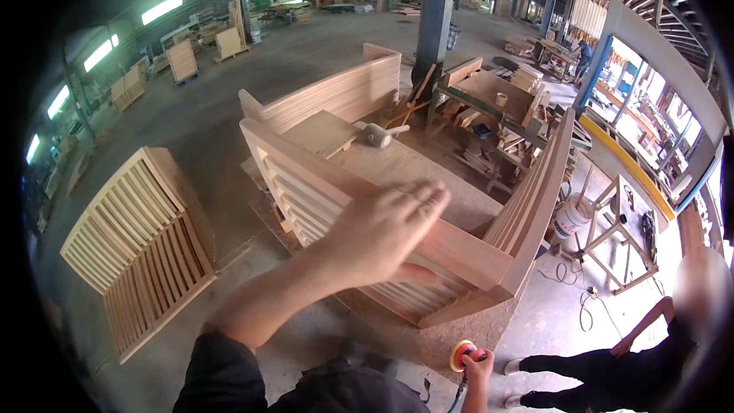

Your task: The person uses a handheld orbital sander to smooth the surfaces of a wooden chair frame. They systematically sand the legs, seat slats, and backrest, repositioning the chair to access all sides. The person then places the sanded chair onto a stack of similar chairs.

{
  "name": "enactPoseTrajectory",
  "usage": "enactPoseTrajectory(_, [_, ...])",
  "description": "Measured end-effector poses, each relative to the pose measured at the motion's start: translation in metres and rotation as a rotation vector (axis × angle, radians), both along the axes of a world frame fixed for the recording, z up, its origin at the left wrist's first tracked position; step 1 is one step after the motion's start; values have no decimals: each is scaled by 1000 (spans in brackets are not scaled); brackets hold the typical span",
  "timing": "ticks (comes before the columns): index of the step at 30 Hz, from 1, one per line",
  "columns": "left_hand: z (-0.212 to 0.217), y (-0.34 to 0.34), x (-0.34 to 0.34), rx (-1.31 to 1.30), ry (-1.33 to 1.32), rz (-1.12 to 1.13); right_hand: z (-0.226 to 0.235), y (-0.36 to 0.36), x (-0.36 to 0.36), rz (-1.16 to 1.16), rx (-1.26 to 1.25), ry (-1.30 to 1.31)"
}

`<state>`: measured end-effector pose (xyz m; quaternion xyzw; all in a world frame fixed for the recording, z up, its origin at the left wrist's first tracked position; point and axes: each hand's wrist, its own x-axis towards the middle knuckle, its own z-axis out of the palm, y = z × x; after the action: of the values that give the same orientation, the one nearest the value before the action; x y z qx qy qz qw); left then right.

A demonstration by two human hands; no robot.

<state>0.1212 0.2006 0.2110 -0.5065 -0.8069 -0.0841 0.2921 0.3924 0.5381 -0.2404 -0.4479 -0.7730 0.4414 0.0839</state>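
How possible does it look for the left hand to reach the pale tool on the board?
Probably not without leaning: the pale tool lies beyond the left hand, across the rail, though the way looks open.

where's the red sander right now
In the head view, the red sander is at the bottom, right of centre, held in the right hand below the slatted wooden frame.
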Motion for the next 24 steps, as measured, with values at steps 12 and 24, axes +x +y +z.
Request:
enactPoseTrajectory(12, [4, -137, -58, 103, -101, 234, 259, 75, 34, -66, 294, 796])
enactPoseTrajectory(24, [-11, -163, -139, 393, 42, 125, 585, -113, -119, 903, 840, 383])
